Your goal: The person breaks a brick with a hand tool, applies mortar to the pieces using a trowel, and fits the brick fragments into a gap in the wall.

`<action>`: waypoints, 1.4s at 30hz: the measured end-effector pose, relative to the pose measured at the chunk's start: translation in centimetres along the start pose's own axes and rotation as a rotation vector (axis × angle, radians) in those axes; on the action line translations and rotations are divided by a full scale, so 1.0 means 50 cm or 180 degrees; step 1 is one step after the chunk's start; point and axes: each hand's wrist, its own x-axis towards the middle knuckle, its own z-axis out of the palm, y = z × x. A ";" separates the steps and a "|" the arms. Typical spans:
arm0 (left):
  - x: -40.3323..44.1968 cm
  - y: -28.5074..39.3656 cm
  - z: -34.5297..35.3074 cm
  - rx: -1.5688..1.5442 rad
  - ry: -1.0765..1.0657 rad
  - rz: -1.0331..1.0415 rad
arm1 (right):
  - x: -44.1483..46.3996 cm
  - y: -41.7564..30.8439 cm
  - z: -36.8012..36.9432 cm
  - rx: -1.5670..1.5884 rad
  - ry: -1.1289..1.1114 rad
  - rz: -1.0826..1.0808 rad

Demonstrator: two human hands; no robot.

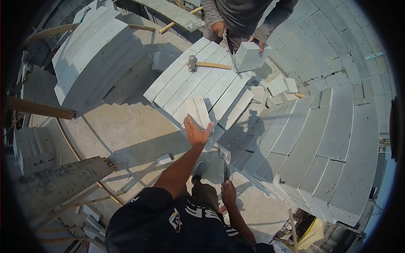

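My left hand [196, 132] spans the near end of a short piece of light grey block [198, 110], thumb on one side and fingers on the other. That piece rests on a stack of long grey blocks [179, 90]. Lower down, my right hand [228, 194] is closed around the handle of a hand tool [225, 157] with a mortar-smeared metal head, too unclear to name exactly. A mallet [211, 65] with a wooden handle lies across the stack. Opposite me, a co-worker's hand [259, 42] steadies a block [249, 57], and their other hand [219, 28] holds a thin blade-like tool.
A tall stack of blocks [90, 50] stands at left. To the right rises a block wall [316, 139], with offcuts [278, 86] near its far end. A plank [63, 181] and wooden poles [40, 107] jut in from the left. A small fragment [164, 159] lies on the floor.
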 end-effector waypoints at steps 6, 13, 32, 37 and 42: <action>-0.033 -0.029 0.069 -0.0139 0.0191 0.0283 | -0.076 0.077 -0.068 -0.0557 0.0306 0.0466; 0.031 0.070 -0.054 -0.0251 -0.0612 -0.1091 | -0.085 0.130 -0.094 -0.0615 0.0474 0.0488; 0.218 0.011 -0.065 -0.0256 -0.0476 -0.0897 | 0.055 -0.020 -0.087 -0.0449 -0.0050 -0.0072; 0.166 0.035 -0.047 -0.1873 -0.0151 -0.1717 | 0.130 -0.084 -0.066 -0.0163 -0.0384 -0.0702; 0.169 0.049 -0.051 -0.2289 -0.0186 -0.1408 | 0.169 -0.353 -0.061 -0.0129 -0.0765 -0.1281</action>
